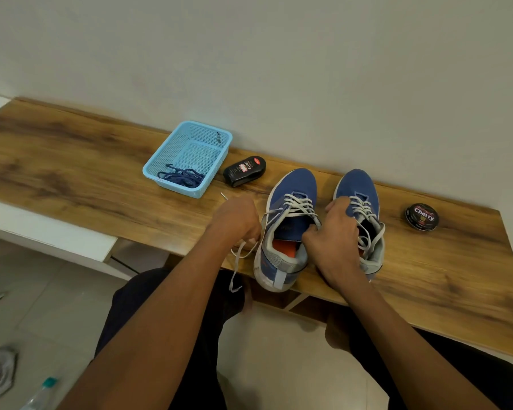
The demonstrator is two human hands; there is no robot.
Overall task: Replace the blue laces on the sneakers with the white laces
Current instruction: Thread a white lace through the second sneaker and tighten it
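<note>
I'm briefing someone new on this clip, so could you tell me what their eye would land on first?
Two blue sneakers with white laces stand side by side at the bench's near edge. The left hand pulls a lace end while the right hand grips the collar. Behind, a light blue basket holds the blue laces.

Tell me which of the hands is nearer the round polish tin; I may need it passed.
Right. The right hand sits between the two sneakers, left of the round polish tin; the left hand is farther left, beyond the left sneaker.
</note>
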